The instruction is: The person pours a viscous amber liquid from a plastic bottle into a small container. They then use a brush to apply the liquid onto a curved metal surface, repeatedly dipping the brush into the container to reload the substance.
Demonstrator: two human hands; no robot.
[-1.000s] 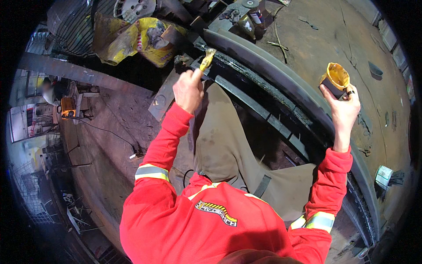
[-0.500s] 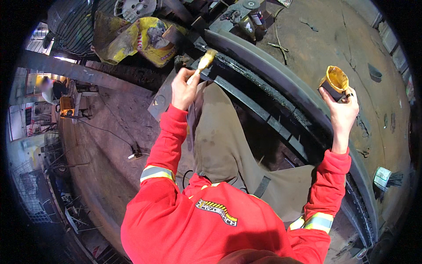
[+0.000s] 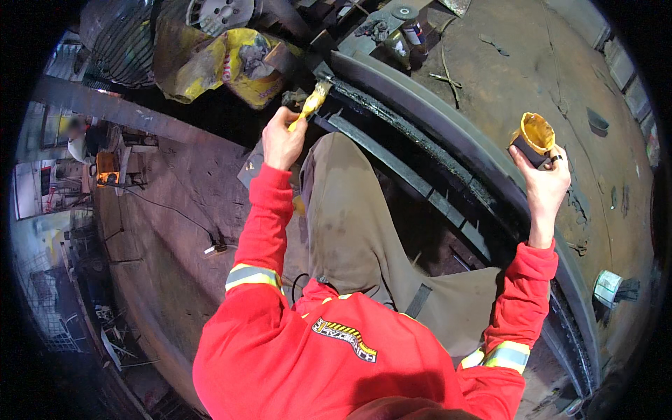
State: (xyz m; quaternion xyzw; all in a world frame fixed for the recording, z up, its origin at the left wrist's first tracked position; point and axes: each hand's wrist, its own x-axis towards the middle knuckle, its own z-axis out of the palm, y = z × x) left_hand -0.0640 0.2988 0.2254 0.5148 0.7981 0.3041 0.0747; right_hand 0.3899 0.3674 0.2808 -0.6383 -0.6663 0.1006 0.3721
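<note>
My left hand (image 3: 283, 140) is closed round the handle of a yellow-smeared paintbrush (image 3: 314, 102). Its bristles are at the far left end of a long curved dark metal beam (image 3: 413, 123); whether they touch the metal I cannot tell. A wet-looking black band runs along the beam's channel. On the right, my right hand (image 3: 545, 183) grips a small dark cup (image 3: 537, 133) with yellow on its rim and inner wall. The cup is held up beyond the beam's outer edge, its mouth tilted into view. How much it holds is hidden.
A yellow sack (image 3: 245, 66) lies at the upper left near a wire fan guard (image 3: 117, 42). Cans (image 3: 413, 33) stand by the beam's far end. A bundle of dark rods in a pale wrapper (image 3: 607, 288) lies at right. Far left is another person (image 3: 78, 140) near an orange box (image 3: 107, 168).
My left hand has moved slightly down and left, and the brush tip has dropped toward the beam's end. My right hand and the cup have stayed almost in place.
</note>
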